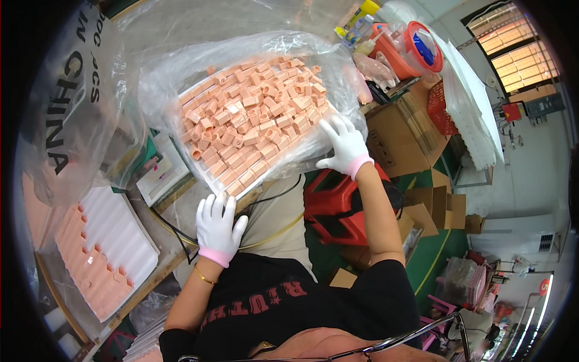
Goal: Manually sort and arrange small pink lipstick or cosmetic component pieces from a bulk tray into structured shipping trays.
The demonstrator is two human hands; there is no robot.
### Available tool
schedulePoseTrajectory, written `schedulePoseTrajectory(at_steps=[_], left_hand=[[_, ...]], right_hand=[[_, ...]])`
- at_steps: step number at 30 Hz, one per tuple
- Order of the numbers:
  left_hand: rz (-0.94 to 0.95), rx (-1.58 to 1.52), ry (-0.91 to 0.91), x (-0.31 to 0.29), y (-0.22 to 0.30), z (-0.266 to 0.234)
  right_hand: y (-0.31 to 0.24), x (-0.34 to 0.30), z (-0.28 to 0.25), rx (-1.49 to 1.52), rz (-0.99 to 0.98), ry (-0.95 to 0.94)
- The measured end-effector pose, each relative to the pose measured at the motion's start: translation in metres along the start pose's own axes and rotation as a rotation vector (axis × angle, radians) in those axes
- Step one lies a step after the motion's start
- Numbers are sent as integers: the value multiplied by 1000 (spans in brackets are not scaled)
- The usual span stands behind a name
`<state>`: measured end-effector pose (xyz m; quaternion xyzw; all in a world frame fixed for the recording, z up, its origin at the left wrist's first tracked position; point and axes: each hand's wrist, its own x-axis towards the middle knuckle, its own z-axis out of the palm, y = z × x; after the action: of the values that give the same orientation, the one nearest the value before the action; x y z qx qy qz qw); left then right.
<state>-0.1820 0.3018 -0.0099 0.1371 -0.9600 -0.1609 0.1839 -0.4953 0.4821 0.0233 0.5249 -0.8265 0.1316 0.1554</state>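
So, a big heap of small peach-coloured hollow pieces (253, 114) is piled on a white tray (212, 183), with clear plastic (158, 90) bunched around it. Some pieces are lined up in rows at the near edge, the rest are just jumbled on top. The left hand (218, 229), white-gloved, is placed right at the tray's near corner, grip spread, thumb stuck out to the side. The right hand (347, 146), gloved too, is held at the right edge with its grip also spread, nothing pinched in either one. Whether the tray is actually being pressed can't be told from here. Off to the left, a white ridged sheet (129, 226) is partly covered by peach rows (96, 274). A cardboard box (404, 130) is parked over on the right.
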Motion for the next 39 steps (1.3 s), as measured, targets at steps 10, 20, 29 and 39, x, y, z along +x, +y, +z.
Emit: schedulePoseTrajectory(at_steps=[10,20,29,39], left_hand=[[-8,16,-3,-1,0,2],[-72,58,-112,2,4,8],[-81,-110,25,-17,-7,-27],[-550,302,443,-127,-230,-161]], right_hand=[[64,28,35,-138,249,-217],[78,34,77,-116,387,-423],[-87,83,45,113,50,-240],[-69,89,69,277,21,-265]])
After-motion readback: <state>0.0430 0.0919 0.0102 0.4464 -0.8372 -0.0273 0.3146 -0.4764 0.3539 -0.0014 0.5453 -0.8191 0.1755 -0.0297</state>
